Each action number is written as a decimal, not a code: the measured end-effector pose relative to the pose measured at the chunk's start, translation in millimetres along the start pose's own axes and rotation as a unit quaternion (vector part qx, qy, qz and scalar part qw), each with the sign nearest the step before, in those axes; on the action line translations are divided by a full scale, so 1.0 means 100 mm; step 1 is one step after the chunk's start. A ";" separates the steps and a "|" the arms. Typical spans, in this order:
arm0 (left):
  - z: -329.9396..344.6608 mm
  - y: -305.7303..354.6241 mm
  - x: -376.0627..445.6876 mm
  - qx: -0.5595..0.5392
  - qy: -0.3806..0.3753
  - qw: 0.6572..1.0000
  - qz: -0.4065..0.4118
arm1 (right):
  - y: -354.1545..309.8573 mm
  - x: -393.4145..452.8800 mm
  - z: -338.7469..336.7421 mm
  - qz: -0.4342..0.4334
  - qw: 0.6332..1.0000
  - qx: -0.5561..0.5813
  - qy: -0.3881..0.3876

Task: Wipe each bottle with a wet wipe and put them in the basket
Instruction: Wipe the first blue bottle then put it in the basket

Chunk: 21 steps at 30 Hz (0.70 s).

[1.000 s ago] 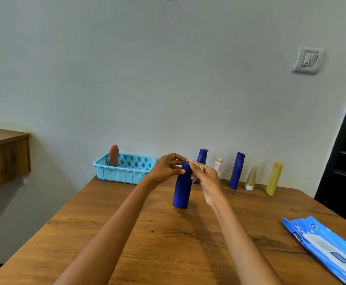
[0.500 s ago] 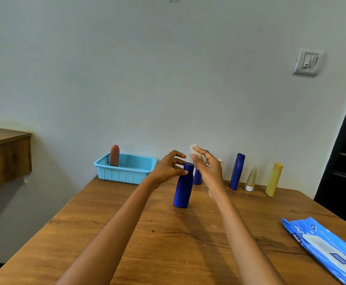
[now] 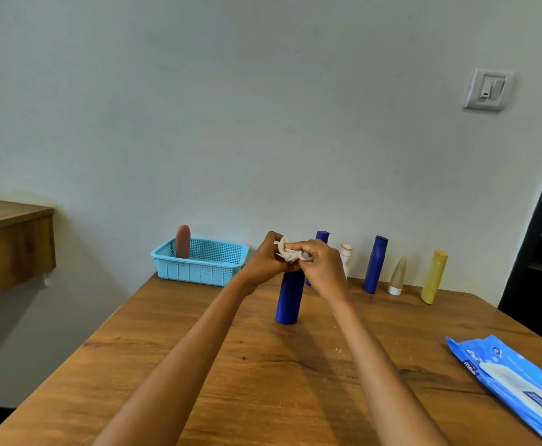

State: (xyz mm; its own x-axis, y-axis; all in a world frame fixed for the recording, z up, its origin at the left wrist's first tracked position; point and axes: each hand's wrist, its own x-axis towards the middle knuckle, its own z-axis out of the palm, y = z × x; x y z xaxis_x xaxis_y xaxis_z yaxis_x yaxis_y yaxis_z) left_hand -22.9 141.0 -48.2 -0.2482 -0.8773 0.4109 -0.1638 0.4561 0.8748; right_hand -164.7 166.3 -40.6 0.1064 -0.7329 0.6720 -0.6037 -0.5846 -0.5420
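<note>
Since the frame taken 0.5 s ago, both hands have been brought together over the top of the blue bottle point(image 3: 289, 294), and the wipe point(image 3: 290, 253), then held up by the right hand alone, is now gripped from both sides.

Only 1 view, from the head, is given. The blue bottle is stood upright on the table point(image 3: 199, 365), with its long axis vertical and its cap hidden under the hands. The left hand point(image 3: 265, 263) is closed on the wipe's left end, and the right hand point(image 3: 319, 265) is closed on its right end; whether either hand also touches the bottle's neck cannot be told. The wipe is bunched between them, directly above the bottle.

To the left of the blue bottle and further back, the basket point(image 3: 200, 262) is set against the wall, with 1 brown bottle point(image 3: 182, 241) already stood in it. Behind and to the right of the blue bottle, 5 more bottles are lined up, the nearest partly hidden by the right hand. The wipe pack point(image 3: 514, 384) is laid well to the right, near the table's edge.

The blue bottle's wiping is judged to be in hand. The bottle lies straight below both grips, so a downward stroke along its vertical axis is called for; the left hand is nearer the basket for the transfer.
</note>
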 end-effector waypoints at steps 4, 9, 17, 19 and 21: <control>-0.01 0.02 -0.01 0.013 0.015 0.999 -0.035 | -0.01 0.00 -0.02 0.079 0.987 0.099 0.096; 0.03 0.00 0.01 0.047 0.009 0.998 -0.031 | 0.03 -0.02 -0.04 0.213 0.935 0.276 0.061; 0.04 -0.01 0.01 0.076 0.036 0.996 -0.024 | 0.18 -0.09 0.11 0.266 0.936 0.228 -0.011; 0.01 -0.04 0.03 0.077 0.045 0.996 -0.027 | 0.26 -0.16 0.13 0.301 0.928 0.212 -0.061; -0.02 -0.07 0.04 0.081 0.048 0.995 -0.027 | 0.32 -0.19 0.14 0.306 0.929 0.196 -0.073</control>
State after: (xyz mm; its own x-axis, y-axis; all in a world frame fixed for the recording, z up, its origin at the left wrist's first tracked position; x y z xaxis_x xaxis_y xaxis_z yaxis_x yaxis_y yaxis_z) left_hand -21.0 134.1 -52.1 -0.1431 -0.9082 0.3932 -0.3285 0.4184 0.8468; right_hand -174.7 157.0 -77.8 -0.0383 -0.9923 0.1176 -0.2548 -0.1041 -0.9614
